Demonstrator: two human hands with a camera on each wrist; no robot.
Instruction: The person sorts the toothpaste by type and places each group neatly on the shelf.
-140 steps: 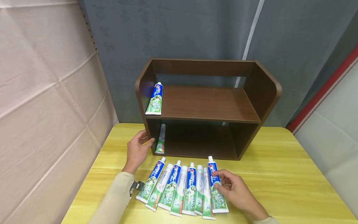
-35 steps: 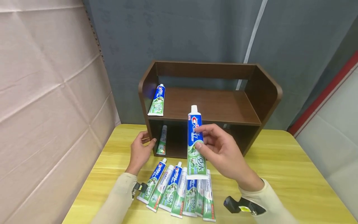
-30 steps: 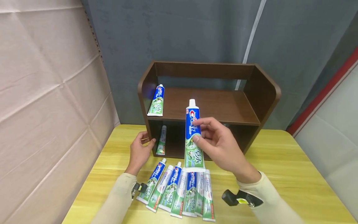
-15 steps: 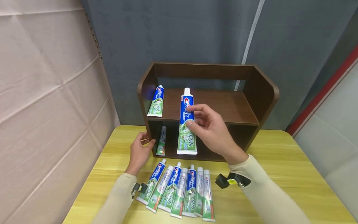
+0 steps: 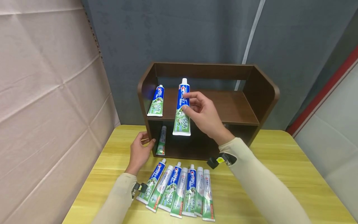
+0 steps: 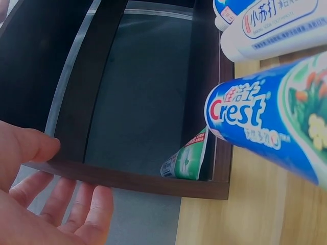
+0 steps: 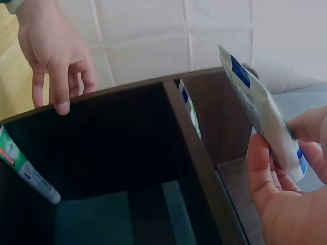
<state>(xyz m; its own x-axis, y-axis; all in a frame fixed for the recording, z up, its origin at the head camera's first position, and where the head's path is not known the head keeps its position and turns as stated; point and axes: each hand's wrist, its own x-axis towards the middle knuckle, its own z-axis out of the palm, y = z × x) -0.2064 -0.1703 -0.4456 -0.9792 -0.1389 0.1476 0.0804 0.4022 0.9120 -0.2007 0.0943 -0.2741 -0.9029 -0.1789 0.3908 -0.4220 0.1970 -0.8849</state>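
My right hand (image 5: 205, 116) pinches a blue-and-green Crest toothpaste tube (image 5: 182, 107), cap up, in front of the upper board of a dark brown two-tier shelf (image 5: 209, 119). In the right wrist view the held tube (image 7: 263, 112) is seen from its edge and back, between thumb and fingers. My left hand (image 5: 139, 152) holds the shelf's left side panel, thumb on one face and fingers on the outer face, as the left wrist view shows. One Crest tube (image 5: 156, 101) lies at the upper tier's left end. A white-and-green tube (image 5: 161, 141) stands below it in the lower tier.
Several toothpaste tubes (image 5: 191, 191), blue-green Crest and white-green ones, lie fanned side by side on the yellow wood table (image 5: 279, 174) before the shelf. A grey curtain (image 5: 195, 31) hangs behind, and a pale cloth wall (image 5: 50, 102) stands at the left.
My right hand has taken the rightmost Crest tube off the table row, lifted it, and moved it up and left towards the upper tier. The left hand stays on the side panel.
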